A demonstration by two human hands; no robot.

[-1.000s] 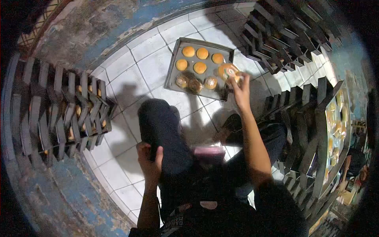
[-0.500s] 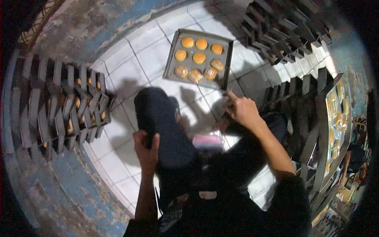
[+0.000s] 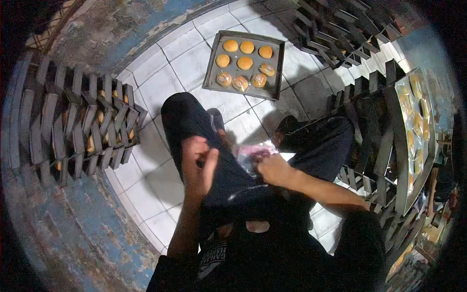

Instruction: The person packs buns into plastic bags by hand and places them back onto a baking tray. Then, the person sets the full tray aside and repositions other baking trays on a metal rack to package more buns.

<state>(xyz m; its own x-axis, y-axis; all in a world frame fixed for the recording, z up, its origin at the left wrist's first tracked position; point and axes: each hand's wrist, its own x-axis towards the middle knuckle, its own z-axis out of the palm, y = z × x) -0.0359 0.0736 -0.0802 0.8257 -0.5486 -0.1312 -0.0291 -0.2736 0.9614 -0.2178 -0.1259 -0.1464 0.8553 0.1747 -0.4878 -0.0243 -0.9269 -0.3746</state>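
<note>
My left hand (image 3: 198, 163) is raised over my left thigh, thumb and fingers apart, with nothing visible between them. Between my legs lies a stack of clear plastic wrappers with pink print (image 3: 248, 152). My right hand (image 3: 274, 169) is at the stack's right side, its fingers curled down against the wrappers. Shadow covers the fingertips, so what they pinch is unclear. Ahead on the floor rests a dark metal baking tray (image 3: 210, 73) of round golden buns (image 3: 244, 63). The nearest buns (image 3: 240, 83) are in clear printed wrappers; those farther back are bare.
Stacked dark trays holding buns (image 3: 78, 121) stand on the left by a peeling blue wall (image 3: 87, 219). More stacked trays (image 3: 340, 34) are at the back right. Close on my right, a tilted tray of wrapped buns (image 3: 404, 155) leans at the stack. White tiles (image 3: 189, 63) cover the floor.
My right hand has moved from near the tray's front corner down to the wrapper stack between my legs. My left hand has risen and shifted right over the thigh.
</note>
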